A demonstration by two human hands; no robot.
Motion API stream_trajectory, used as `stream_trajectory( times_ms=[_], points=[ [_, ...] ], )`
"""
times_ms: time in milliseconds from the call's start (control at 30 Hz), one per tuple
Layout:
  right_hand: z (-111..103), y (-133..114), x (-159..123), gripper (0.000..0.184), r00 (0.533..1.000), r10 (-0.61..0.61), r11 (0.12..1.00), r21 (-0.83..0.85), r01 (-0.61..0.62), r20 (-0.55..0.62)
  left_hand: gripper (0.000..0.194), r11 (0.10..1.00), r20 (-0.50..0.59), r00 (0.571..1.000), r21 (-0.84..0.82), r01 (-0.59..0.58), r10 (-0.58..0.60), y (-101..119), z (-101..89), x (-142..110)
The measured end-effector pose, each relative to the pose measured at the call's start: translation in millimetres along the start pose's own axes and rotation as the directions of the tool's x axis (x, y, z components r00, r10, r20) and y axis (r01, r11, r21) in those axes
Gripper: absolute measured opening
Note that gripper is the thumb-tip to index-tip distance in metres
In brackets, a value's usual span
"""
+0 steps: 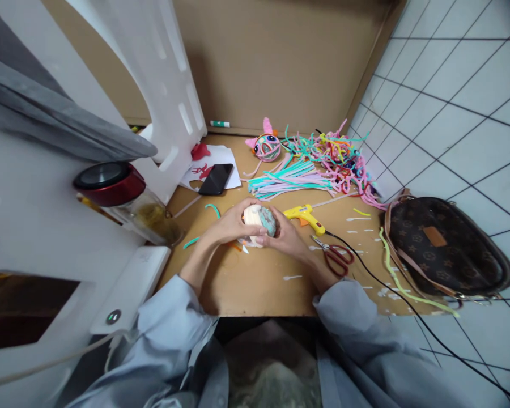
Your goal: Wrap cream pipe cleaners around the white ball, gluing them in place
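Note:
Between both hands I hold a small round ball [254, 215], cream-white on its left and fuzzy turquoise on its right. My left hand [233, 222] is curled around its left side, and my right hand [287, 233] closes on the right side. Part of the ball is hidden by my fingers. Just right of my hands lies a yellow hot glue gun [305, 215] with a black cord. Nearer to me are red-handled scissors [338, 256], their blades toward my right hand. Bits of turquoise pipe cleaner [213, 209] lie left of my hands.
Behind are a bundle of pipe cleaners [289, 180], a tangled heap [344, 156] and a pink-eared ball figure [267, 146]. A black phone [216, 179] rests on paper. A glass bottle [148, 218] stands left; a brown bag [446, 243] sits right. Dried glue marks dot the table [255, 289].

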State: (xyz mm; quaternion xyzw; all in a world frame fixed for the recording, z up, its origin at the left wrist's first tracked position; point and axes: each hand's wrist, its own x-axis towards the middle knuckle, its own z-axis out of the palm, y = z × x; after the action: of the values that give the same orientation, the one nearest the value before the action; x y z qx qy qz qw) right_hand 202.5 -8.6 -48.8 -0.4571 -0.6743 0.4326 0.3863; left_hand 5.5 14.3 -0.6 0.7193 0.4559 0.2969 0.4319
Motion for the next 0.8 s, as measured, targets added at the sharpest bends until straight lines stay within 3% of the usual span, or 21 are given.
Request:
stream_trajectory(
  times_ms=[233, 400, 633, 800],
  points=[
    [-0.4, -10.8, -6.2, 0.095, 0.997, -0.08, 0.985, -0.153, 0.076, -0.022, 0.07, 0.998, -0.108, 0.993, -0.004, -0.058, 0.057, -1.5, 5.7, -5.2],
    [-5.0, -12.9, -16.0, 0.088, 0.976, -0.185, 0.965, -0.211, 0.157, -0.119, 0.065, 0.97, -0.161, 0.96, 0.12, -0.212, 0.229, -6.3, 11.7, -10.4],
    [-9.2, -22.8, -17.8, 0.04, 0.909, -0.353, 0.932, -0.168, 0.321, -0.22, 0.062, 0.919, -0.135, 0.921, 0.208, -0.334, 0.365, -7.3, 13.3, -9.5],
    [-5.5, -29.5, -12.6, 0.027, 0.884, -0.397, 0.908, -0.248, 0.339, -0.246, 0.061, 0.9, -0.105, 0.909, 0.226, -0.373, 0.404, -4.6, 15.1, -10.5]
  ],
)
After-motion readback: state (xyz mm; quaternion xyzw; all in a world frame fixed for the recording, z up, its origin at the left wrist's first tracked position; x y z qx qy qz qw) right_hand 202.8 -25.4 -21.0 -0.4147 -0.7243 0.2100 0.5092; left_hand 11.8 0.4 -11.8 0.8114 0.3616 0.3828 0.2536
